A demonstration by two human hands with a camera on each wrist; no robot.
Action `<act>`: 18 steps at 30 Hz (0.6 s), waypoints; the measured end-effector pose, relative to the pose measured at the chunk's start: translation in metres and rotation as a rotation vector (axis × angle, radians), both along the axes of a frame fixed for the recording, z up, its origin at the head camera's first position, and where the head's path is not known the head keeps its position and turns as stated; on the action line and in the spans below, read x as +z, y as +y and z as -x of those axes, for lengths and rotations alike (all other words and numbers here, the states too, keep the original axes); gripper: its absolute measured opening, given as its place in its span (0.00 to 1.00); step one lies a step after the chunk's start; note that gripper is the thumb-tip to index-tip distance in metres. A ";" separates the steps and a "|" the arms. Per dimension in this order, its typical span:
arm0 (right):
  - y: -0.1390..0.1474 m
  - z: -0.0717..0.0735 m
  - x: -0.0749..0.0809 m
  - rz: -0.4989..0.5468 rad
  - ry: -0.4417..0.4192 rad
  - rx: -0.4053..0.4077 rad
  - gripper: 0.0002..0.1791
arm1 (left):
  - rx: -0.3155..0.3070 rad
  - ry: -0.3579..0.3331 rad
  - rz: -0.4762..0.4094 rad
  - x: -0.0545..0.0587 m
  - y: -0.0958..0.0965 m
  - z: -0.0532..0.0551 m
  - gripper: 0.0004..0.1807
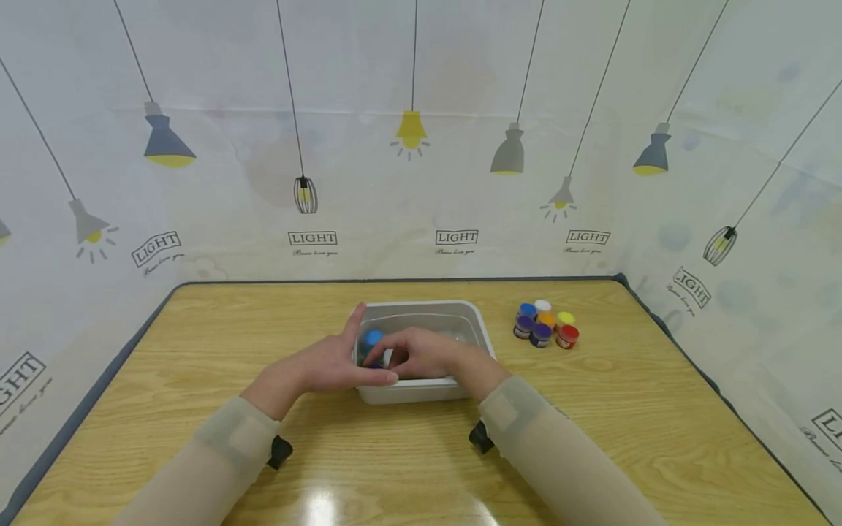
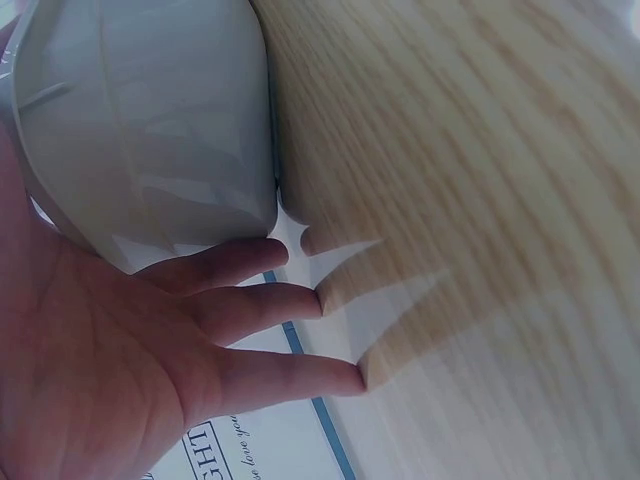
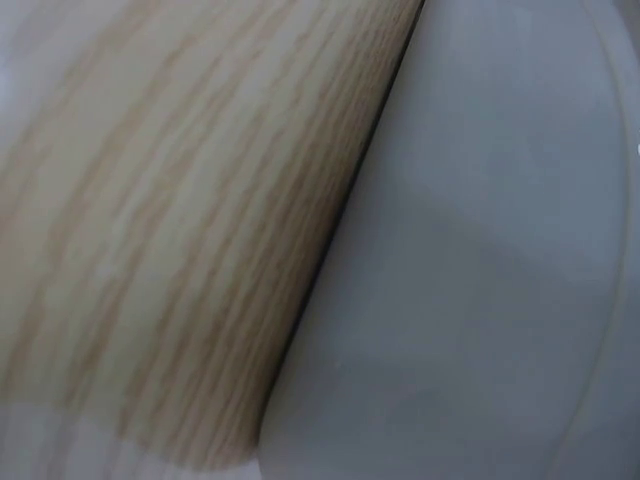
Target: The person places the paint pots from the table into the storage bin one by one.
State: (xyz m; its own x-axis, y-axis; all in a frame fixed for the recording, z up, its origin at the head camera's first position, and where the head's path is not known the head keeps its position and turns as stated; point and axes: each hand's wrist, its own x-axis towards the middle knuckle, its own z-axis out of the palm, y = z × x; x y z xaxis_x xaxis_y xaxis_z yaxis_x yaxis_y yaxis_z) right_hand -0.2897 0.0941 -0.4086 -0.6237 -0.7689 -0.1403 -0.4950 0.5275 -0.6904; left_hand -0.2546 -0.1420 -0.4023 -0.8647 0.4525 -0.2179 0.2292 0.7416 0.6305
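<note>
A light-grey plastic bin (image 1: 421,393) stands on the table, seen close up in both wrist views. My left hand (image 1: 332,364) rests against its left end, thumb along the near rim. In the left wrist view, the left fingers (image 2: 290,375) are spread and straight beside the bin wall. My right hand (image 1: 424,351) reaches over the near rim into the bin, with fingers bent down around a small purple-lidded jar (image 1: 376,367), mostly hidden. Beside it inside the bin is a blue-lidded jar (image 1: 373,337). The right wrist view shows no fingers.
Several small paint jars stand grouped right of the bin, among them an orange-lidded jar (image 1: 546,318), a yellow-lidded jar (image 1: 566,319) and a red-lidded jar (image 1: 567,336). A lamp-patterned cloth (image 1: 381,256) rises behind the wooden table (image 1: 368,467).
</note>
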 end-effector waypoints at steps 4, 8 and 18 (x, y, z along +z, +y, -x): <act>0.001 0.000 0.001 0.004 0.008 -0.010 0.16 | -0.002 -0.003 -0.006 0.001 0.000 0.000 0.80; 0.003 0.000 0.004 0.026 -0.016 -0.034 0.17 | 0.000 -0.008 -0.009 0.003 0.000 -0.001 0.79; 0.024 0.000 0.024 0.110 -0.060 -0.111 0.20 | 0.012 -0.030 0.001 0.003 0.001 0.000 0.80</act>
State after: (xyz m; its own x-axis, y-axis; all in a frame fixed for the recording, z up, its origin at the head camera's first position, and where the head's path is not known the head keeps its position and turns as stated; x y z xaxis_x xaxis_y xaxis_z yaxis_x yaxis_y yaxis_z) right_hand -0.2895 0.1184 -0.3846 -0.6988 -0.7085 -0.0985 -0.3942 0.4964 -0.7735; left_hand -0.2546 -0.1413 -0.3996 -0.8632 0.4418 -0.2443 0.2010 0.7447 0.6364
